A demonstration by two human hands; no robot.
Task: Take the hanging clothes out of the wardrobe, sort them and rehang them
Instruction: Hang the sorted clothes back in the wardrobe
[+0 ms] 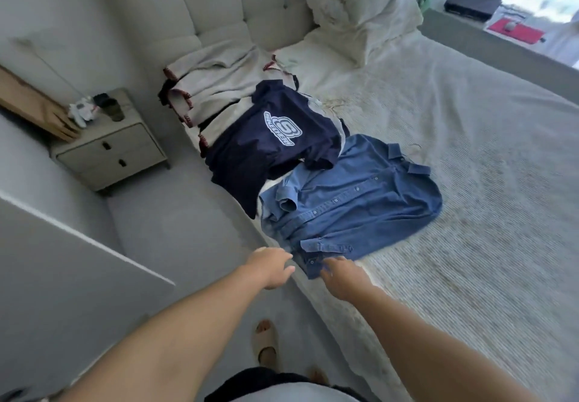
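A blue denim shirt (354,210) lies spread on the bed, its collar end toward me. Behind it lies a navy T-shirt (272,141) with a white logo, partly hanging over the bed's edge. Further back is a grey garment with red trim (219,82). My left hand (272,268) hovers at the bed's edge just left of the denim shirt, fingers loosely extended, holding nothing. My right hand (341,278) reaches to the shirt's near edge with fingers relaxed, close to or touching the cloth; a grip is not visible.
The bed (470,213) has a pale textured cover and pillows (360,10) at the tufted headboard. A grey nightstand (112,151) with small items stands left of the bed. A white wardrobe door (62,270) edge is at my left. My sandalled foot (266,342) is on the floor.
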